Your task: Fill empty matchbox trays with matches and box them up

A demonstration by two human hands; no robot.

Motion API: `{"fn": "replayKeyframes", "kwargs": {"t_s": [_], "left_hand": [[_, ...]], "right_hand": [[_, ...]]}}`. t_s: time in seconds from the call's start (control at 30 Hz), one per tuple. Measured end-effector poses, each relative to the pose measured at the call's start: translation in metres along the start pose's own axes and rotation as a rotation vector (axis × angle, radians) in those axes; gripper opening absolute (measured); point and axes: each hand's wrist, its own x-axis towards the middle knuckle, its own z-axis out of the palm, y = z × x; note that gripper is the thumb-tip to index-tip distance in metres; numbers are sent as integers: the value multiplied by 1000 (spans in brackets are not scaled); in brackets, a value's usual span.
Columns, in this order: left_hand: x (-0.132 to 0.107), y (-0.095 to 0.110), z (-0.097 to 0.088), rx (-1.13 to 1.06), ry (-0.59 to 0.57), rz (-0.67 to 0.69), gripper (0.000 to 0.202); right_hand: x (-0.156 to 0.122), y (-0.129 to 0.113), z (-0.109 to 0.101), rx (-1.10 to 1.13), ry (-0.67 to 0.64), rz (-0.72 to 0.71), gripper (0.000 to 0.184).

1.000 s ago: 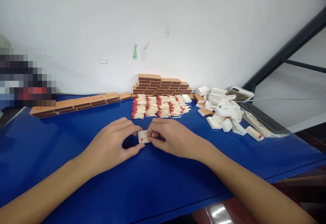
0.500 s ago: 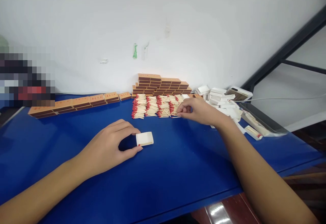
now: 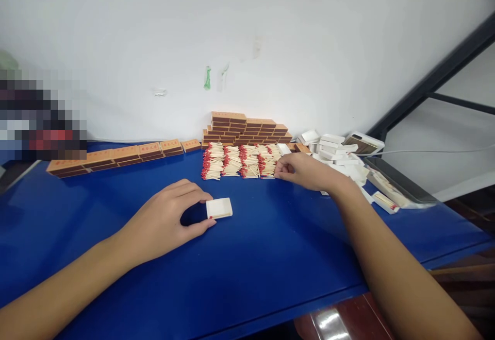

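Between the thumb and fingers of my left hand is a small white matchbox tray, resting on the blue table. At least one red-headed match lies along its near side. My right hand is at the right end of the match piles, its thumb and index finger pinched together beside the matchstick ends. Whether a match is between those fingertips is too small to make out. The matches lie in several rows, red heads mostly to the left.
Orange-and-brown matchboxes are stacked against the wall, with a line of more matchboxes to the left. White trays are heaped at the right, near a phone and a tray holding matches. The blue table ends at a front edge.
My right hand has shifted slightly right along the match piles. My left hand keeps its hold on the tray. The view has moved a little.
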Motion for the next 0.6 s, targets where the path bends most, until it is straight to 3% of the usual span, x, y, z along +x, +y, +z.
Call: {"fn": "replayKeyframes", "kwargs": {"t_s": [0.6], "left_hand": [[-1, 0, 0, -12, -5, -10, 28]], "right_hand": [[-3, -11, 4, 38, -27, -73, 14]]}}
